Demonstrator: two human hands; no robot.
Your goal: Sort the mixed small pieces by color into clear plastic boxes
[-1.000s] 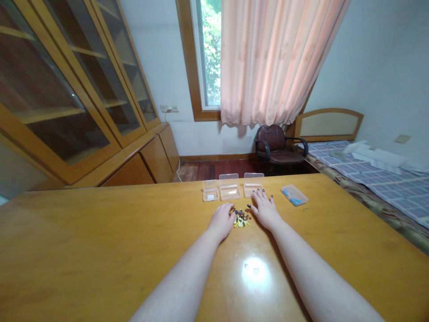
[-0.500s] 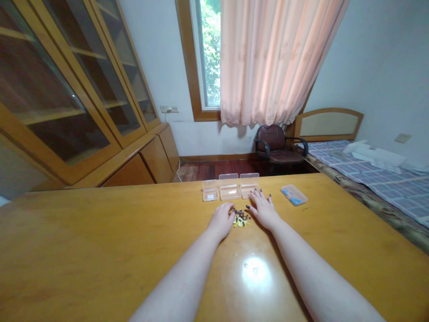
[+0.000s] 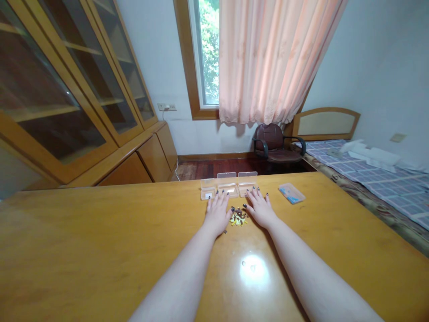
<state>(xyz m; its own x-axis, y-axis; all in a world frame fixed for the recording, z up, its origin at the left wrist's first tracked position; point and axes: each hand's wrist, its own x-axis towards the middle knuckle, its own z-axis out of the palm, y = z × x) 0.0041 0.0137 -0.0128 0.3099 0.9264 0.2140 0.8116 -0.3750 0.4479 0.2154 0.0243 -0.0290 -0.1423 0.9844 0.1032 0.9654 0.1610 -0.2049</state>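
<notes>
A small pile of tiny yellow, pale and dark brown pieces (image 3: 238, 218) lies on the wooden table (image 3: 100, 250); their kind is too small to tell. On its left my left hand (image 3: 217, 216) rests flat, fingers spread, holding nothing. My right hand (image 3: 262, 209) lies to the right of the pile, also open and with nothing in it. Just beyond the fingertips three clear plastic boxes stand in a row with lids raised: a smaller left box (image 3: 203, 196), a middle box (image 3: 232, 191) and a right box (image 3: 243, 188), partly covered by my right fingers.
A flat clear box with blue pieces (image 3: 291, 193) lies on the table to the right. Past the far edge are an office chair (image 3: 275, 145) and a bed (image 3: 368, 165). A glass-door cabinet (image 3: 110, 138) stands at the left.
My left hand has gone from curled fingers at the pile to spread and flat. A dark piece now shows beside its wrist. The right hand has barely moved.
</notes>
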